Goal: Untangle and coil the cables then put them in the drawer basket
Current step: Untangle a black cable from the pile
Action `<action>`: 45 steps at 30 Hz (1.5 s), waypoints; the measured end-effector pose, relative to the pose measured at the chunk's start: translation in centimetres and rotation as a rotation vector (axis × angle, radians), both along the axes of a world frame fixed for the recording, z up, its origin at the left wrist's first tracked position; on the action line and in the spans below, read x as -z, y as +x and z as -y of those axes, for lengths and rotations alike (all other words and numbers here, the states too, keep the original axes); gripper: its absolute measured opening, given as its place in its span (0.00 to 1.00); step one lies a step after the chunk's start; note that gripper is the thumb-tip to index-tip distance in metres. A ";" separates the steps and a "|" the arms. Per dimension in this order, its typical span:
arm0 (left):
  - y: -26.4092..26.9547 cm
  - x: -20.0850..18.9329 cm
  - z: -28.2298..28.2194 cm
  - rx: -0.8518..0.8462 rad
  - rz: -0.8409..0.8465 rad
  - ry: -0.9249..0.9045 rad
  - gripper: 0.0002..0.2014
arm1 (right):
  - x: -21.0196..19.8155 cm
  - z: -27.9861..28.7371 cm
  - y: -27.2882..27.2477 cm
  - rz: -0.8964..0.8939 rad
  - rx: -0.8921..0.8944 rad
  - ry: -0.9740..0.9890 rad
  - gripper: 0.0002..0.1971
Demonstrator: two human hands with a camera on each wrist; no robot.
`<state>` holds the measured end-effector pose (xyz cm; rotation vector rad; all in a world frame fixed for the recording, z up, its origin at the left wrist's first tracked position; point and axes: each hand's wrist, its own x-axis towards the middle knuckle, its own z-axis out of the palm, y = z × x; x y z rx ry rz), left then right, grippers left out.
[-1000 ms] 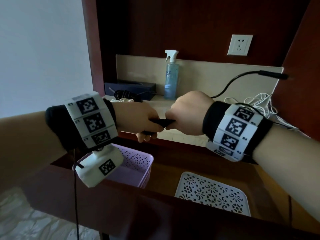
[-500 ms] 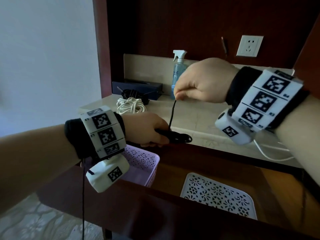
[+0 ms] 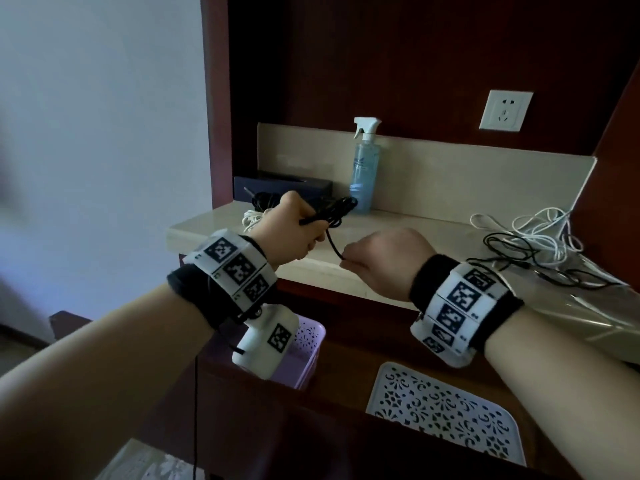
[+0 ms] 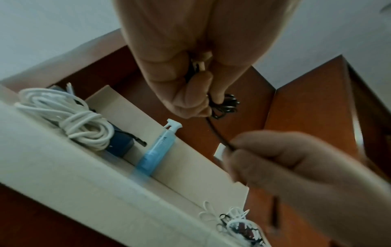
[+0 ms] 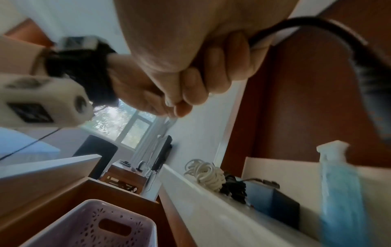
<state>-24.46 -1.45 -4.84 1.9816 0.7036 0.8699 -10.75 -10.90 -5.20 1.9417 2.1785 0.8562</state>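
Fingers [image 4: 188, 93] of left hand [image 3: 294, 233] gripping black cable [image 3: 332, 209] coil above counter [image 3: 398, 237]; right hand [image 3: 384, 261], at 4 o'clock, pinching its loose end. Basket [image 3: 311, 337] sitting at 6 o'clock.

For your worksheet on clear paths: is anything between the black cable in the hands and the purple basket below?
Nothing visible blocks it. The black cable sits above the open purple basket; only the left hand and its wrist camera hang between.

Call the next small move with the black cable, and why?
Probably one more wrap: the left hand grips the black coil, while the right hand pinches the loose tail just below it. Lay the tail onto the coil; the basket comes later.
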 end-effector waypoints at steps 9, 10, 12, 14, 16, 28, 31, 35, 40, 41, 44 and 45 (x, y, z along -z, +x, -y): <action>-0.5 0.8 0.2 0.247 -0.022 -0.188 0.10 | -3.1 1.5 0.7 0.114 -0.396 0.132 0.14; -0.5 0.8 0.4 0.268 -0.059 -0.157 0.09 | -3.6 1.4 0.6 0.138 -0.421 0.127 0.14; -0.4 0.8 0.9 0.331 -0.104 -0.118 0.09 | -4.7 1.0 0.5 0.182 -0.479 0.137 0.15; -0.6 0.5 1.1 0.395 -0.079 -0.115 0.09 | -5.9 0.7 1.0 0.164 -0.503 0.162 0.15; -1.1 0.0 1.1 0.452 -0.006 -0.129 0.10 | -6.7 0.5 2.1 0.016 -0.455 0.147 0.13; -1.0 -1.5 1.1 0.363 0.377 -0.321 0.11 | -0.6 -0.3 1.6 -0.670 -0.038 0.163 0.13; -0.3 -0.9 0.3 0.251 0.316 -0.285 0.10 | 0.2 -0.1 1.0 -0.230 0.072 0.177 0.09; 0.9 0.5 -0.4 0.122 0.080 0.018 0.10 | -0.5 0.9 0.6 0.129 0.000 0.292 0.14; 1.4 1.0 0.2 0.143 -0.116 0.270 0.07 | -4.1 1.5 0.0 0.244 -0.041 0.038 0.08; 1.3 1.0 0.3 0.161 -0.125 0.292 0.07 | -4.5 1.6 0.4 0.166 -0.019 -0.007 0.13; 1.2 0.9 0.6 0.233 -0.197 0.362 0.09 | -5.2 2.1 0.5 -0.152 -0.039 -0.044 0.11; 1.2 1.0 0.9 0.267 -0.223 0.361 0.10 | -5.1 2.1 0.8 -0.219 -0.074 -0.032 0.09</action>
